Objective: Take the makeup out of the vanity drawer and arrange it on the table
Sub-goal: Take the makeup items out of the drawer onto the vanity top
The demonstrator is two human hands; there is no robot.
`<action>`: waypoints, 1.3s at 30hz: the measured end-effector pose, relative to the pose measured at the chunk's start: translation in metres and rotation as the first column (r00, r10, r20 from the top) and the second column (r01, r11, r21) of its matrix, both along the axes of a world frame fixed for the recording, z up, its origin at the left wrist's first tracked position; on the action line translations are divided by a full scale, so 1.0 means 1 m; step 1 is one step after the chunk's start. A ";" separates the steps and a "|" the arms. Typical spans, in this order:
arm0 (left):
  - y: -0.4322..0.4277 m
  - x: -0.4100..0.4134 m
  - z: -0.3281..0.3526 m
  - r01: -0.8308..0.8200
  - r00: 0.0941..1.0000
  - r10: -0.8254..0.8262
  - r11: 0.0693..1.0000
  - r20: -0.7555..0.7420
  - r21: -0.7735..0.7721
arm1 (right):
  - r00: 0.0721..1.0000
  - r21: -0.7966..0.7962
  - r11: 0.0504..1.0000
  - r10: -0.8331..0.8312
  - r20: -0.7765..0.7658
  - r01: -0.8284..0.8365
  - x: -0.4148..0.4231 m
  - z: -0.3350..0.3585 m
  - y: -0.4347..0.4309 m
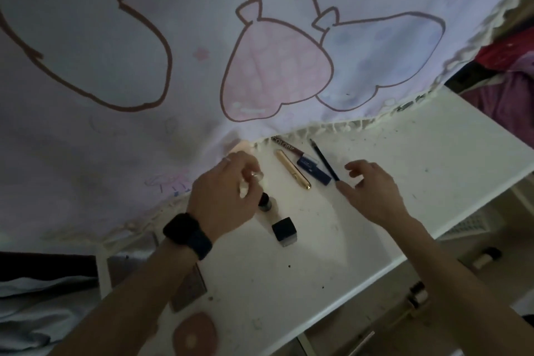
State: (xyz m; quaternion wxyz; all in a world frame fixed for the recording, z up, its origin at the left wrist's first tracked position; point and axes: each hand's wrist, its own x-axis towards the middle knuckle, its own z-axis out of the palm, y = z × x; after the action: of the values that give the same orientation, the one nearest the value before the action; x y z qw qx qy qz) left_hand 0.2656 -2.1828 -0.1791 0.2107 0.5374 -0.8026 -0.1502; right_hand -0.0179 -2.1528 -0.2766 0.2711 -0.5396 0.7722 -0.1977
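Note:
On the white table (pixel 390 199) lie a gold tube (pixel 292 169), a brown pencil (pixel 284 146), a dark blue tube (pixel 313 170) and a thin dark pencil (pixel 323 160) in a row near the cloth. A small dark bottle (pixel 265 202) and a black cube-capped bottle (pixel 284 231) stand nearer me. My left hand (pixel 225 193) pinches a small clear object just above the dark bottle. My right hand (pixel 372 191) hovers over the table with fingers spread, empty, its thumb near the thin pencil's end.
A large printed cloth (pixel 144 66) with a lace edge hangs over the table's back. A brown palette (pixel 189 289) and a round pink compact (pixel 195 335) lie by my left forearm. An open drawer (pixel 416 298) with small bottles sits at lower right.

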 end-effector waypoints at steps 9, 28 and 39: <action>-0.111 -0.119 -0.028 0.183 0.582 -0.432 0.895 0.689 0.406 | 0.966 0.015 0.984 0.177 -0.190 -0.178 0.033 -0.008 -0.036; -0.120 -0.123 -0.066 0.393 0.538 -0.665 0.741 0.517 0.544 | 0.995 -0.089 0.995 -0.050 -0.084 0.042 0.005 -0.034 -0.032; -0.136 -0.105 -0.060 0.382 0.634 -0.568 0.820 0.525 0.426 | 0.991 -0.099 0.989 0.115 0.064 -0.108 0.025 -0.031 -0.036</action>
State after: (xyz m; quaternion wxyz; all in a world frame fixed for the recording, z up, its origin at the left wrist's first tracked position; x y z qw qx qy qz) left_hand 0.1611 -2.3183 -0.2386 -0.1953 0.3463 -0.9095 -0.1214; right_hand 0.0071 -2.1884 -0.3077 0.2824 -0.5870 0.7206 -0.2375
